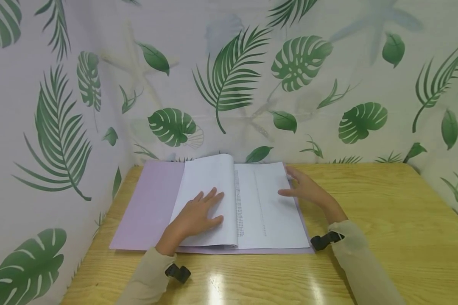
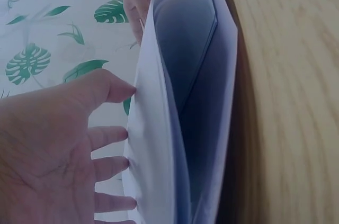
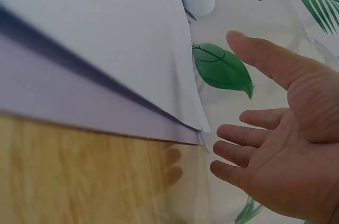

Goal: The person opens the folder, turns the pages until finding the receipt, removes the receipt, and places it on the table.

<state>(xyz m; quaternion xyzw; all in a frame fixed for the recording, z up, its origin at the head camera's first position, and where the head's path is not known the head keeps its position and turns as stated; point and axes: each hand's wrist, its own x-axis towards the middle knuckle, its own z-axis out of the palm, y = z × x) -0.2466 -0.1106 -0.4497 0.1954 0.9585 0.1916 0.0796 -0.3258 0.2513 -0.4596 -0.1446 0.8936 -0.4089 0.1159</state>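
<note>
A booklet with a light purple cover [image 1: 152, 203] lies spread on the table. Its turned white pages [image 1: 208, 173] curve up on the left side, and a printed page [image 1: 276, 212] with columns of small text faces up on the right. My left hand [image 1: 194, 216] rests on the turned pages with its fingers spread; in the left wrist view the fingertips [image 2: 127, 163] press on the paper, which bulges over a hollow. At the right page's outer edge is my right hand [image 1: 307, 186], thumb and fingers apart. In the right wrist view nothing is between its fingers.
The booklet sits on a yellow wood-grain table [image 1: 385, 212], near its back edge. A white cloth [image 1: 244, 97] with green leaf prints hangs behind and along the sides. Dark straps [image 1: 326, 240] are on both wrists over light sleeves.
</note>
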